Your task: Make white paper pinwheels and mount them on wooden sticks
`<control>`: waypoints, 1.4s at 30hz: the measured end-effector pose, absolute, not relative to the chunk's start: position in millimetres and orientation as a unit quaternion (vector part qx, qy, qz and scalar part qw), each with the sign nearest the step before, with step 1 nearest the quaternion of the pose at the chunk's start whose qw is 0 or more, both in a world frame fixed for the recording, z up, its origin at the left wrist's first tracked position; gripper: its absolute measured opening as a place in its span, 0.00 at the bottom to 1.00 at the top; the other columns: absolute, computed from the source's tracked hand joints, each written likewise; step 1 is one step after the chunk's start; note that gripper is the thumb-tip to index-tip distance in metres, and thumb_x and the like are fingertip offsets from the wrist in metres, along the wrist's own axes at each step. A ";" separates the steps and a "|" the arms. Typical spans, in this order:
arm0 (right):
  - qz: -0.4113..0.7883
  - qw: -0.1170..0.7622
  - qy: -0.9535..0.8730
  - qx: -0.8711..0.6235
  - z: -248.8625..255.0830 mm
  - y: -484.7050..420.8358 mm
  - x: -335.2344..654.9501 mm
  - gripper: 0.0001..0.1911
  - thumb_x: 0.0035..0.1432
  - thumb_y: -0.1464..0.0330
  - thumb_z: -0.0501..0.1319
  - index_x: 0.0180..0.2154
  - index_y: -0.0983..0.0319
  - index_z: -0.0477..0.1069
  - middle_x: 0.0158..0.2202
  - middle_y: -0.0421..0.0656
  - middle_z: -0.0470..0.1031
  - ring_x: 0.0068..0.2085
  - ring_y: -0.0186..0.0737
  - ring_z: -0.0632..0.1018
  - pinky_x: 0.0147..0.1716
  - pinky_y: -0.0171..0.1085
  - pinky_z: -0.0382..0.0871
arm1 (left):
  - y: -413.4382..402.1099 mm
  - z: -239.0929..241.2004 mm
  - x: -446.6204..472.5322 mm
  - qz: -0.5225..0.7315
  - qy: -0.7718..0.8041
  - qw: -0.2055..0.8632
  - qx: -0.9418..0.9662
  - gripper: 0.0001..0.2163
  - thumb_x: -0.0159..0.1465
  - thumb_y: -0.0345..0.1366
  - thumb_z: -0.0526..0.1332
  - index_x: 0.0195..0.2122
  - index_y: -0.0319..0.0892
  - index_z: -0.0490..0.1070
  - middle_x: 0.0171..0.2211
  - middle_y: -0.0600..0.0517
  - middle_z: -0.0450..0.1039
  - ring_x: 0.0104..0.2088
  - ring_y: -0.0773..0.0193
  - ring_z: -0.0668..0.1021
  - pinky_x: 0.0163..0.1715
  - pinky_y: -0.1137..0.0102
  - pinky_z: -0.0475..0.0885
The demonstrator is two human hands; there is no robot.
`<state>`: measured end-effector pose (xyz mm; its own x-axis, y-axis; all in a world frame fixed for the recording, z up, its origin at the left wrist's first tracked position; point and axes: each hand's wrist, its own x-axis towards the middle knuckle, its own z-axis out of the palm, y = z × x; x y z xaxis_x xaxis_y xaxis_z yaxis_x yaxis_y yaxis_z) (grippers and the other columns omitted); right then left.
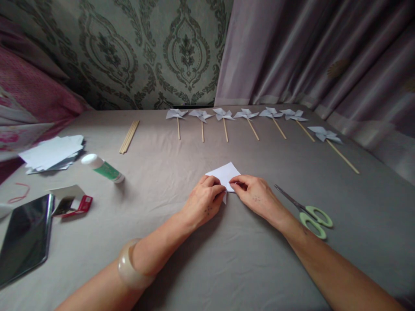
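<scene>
A small white piece of paper (225,173) lies in the middle of the cloth-covered table, one corner pointing away from me. My left hand (205,196) pinches its near left edge, with a small flap of paper showing below the fingers. On the near right edge, my right hand (254,194) has thumb and forefinger closed on the same sheet. The fingertips of both hands are close together, and they hide part of the near edge. Scissors (303,209) with light green handles lie beside my right wrist, blades slightly apart.
Several paper pinwheels (225,115) on sticks line the back of the table. Loose wooden sticks (129,137) lie back left. Further left are a glue stick (105,168), stacked paper (52,152), an opened small box (73,205), a red string (20,196) and a dark tablet (27,235).
</scene>
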<state>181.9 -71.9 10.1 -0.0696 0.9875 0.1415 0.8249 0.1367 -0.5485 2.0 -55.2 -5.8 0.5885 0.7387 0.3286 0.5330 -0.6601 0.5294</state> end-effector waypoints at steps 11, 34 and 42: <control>0.159 0.224 -0.736 -0.619 11.4 -71.0 182.8 0.12 0.60 0.70 0.57 0.38 0.58 0.80 0.39 0.44 0.82 0.38 0.42 0.80 0.39 0.37 0.70 | -54.4 -7.6 1.7 0.271 0.363 0.191 0.871 0.09 0.65 0.31 0.57 0.38 0.42 0.78 0.38 0.47 0.73 0.42 0.59 0.72 0.44 0.64 0.72; 0.090 0.032 -0.791 -0.604 43.3 -60.0 175.0 0.13 0.60 0.71 0.55 0.34 0.57 0.79 0.37 0.46 0.80 0.40 0.45 0.78 0.32 0.36 0.62 | -55.5 -7.1 1.4 0.273 0.357 0.185 0.874 0.09 0.65 0.31 0.56 0.36 0.42 0.78 0.37 0.47 0.73 0.41 0.60 0.72 0.43 0.66 0.72; 0.128 -0.061 -0.779 -0.611 66.0 -40.9 165.7 0.13 0.58 0.70 0.54 0.30 0.60 0.78 0.34 0.49 0.80 0.34 0.42 0.77 0.27 0.36 0.54 | -58.5 -4.1 0.0 0.270 0.355 0.166 0.879 0.10 0.66 0.30 0.55 0.34 0.41 0.77 0.35 0.48 0.73 0.40 0.60 0.72 0.41 0.67 0.71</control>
